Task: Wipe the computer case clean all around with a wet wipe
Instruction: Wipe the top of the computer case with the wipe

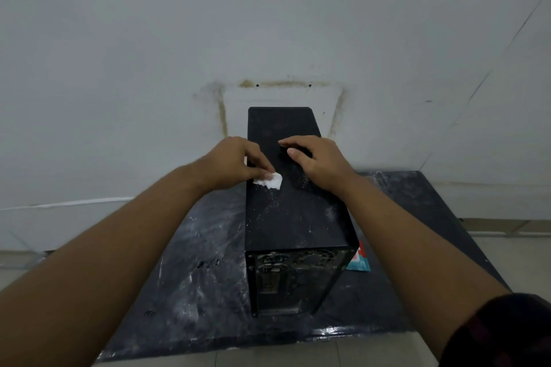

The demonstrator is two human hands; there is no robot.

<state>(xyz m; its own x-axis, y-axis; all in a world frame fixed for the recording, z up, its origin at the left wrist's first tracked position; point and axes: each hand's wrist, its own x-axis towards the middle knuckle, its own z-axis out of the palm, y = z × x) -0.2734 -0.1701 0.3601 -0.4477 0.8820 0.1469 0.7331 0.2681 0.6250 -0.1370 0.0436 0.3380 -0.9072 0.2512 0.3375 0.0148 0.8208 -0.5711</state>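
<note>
The computer case [298, 217] stands upright on the dark, scuffed table [193, 262], rear panel toward the person. Pale dust specks cover the near half of its top, so I judge the wiping barely begun, sides and ends all left. The left hand [229, 162] pinches the wet wipe [272, 180] on the top, and the right hand [319, 162] rests there gripping nothing.

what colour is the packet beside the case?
Teal with a red-and-white patch; the packet shows only in the head view, mostly hidden behind the case.
</note>
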